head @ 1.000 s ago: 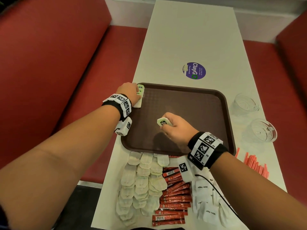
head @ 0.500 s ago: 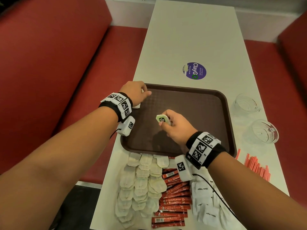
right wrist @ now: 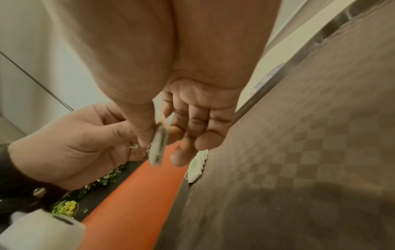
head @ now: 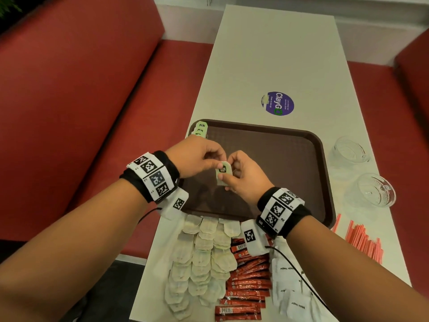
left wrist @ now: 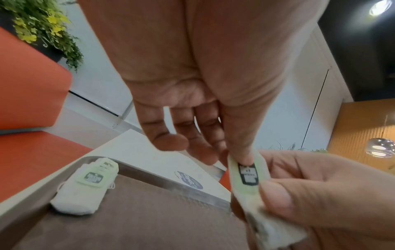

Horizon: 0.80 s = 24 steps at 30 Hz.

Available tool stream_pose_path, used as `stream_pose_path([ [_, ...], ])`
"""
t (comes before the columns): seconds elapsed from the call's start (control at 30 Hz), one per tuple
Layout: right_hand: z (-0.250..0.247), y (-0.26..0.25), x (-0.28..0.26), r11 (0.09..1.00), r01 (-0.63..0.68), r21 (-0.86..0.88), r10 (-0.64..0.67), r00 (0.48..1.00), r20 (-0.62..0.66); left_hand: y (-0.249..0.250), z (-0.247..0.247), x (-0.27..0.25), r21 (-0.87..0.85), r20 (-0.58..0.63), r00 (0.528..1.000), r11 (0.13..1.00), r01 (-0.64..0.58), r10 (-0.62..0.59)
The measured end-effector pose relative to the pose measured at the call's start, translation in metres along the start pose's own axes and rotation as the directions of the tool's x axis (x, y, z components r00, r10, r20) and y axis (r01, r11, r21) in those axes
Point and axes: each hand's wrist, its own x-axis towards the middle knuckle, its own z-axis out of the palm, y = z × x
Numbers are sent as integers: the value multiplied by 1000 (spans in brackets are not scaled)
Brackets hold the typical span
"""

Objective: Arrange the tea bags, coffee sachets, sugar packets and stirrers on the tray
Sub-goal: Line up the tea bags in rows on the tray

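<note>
Both hands meet above the left half of the brown tray (head: 290, 159). My right hand (head: 241, 175) pinches a tea bag (head: 223, 173) with a green tag, and my left hand (head: 204, 156) pinches its top edge. The same tea bag (left wrist: 248, 179) shows between both thumbs in the left wrist view, and edge-on as the tea bag (right wrist: 158, 147) in the right wrist view. A small stack of tea bags (head: 200, 129) lies in the tray's far left corner. On the table near me lie rows of tea bags (head: 199, 259), red coffee sachets (head: 248, 282), white sugar packets (head: 290, 289) and orange stirrers (head: 364, 242).
Two clear glass cups (head: 348, 149) (head: 373, 191) stand right of the tray. A round purple sticker (head: 277, 103) is on the white table (head: 278, 54) beyond the tray. Red bench seats (head: 69, 89) flank the table on both sides.
My left hand has left the stack in the tray's far left corner and come right to the tea bag in my right hand. My right hand has turned the bag upright.
</note>
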Motion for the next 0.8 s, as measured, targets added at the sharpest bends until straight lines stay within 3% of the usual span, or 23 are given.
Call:
stream_pose_path([
  [0.1, -6, 4, -3, 997, 7, -78, -5, 1000, 27, -9, -13, 6, 60, -154, 988, 998, 30, -20],
  [0.17, -14, 7, -7, 973, -10, -232, 29, 997, 78, -22, -27, 14, 127, -225, 970, 985, 118, -87],
  [0.27, -23, 8, -15, 851, -34, -525, 159, 968, 196, -45, -40, 27, 261, -167, 957, 926, 274, -236],
  [0.33, -24, 7, -20, 780, 2, -626, 210, 941, 265, -56, -42, 35, 341, -79, 944, 881, 327, -320],
  [0.47, -20, 5, -30, 737, 110, -666, 248, 874, 419, -69, -31, 50, 396, 27, 926, 854, 337, -377],
  [0.67, -14, 7, -36, 662, 208, -720, 292, 813, 503, -82, -15, 70, 328, -121, 901, 840, 433, -417],
  [0.8, -11, 7, -37, 642, 275, -715, 266, 795, 545, -85, -8, 76, 336, -158, 880, 814, 475, -448],
])
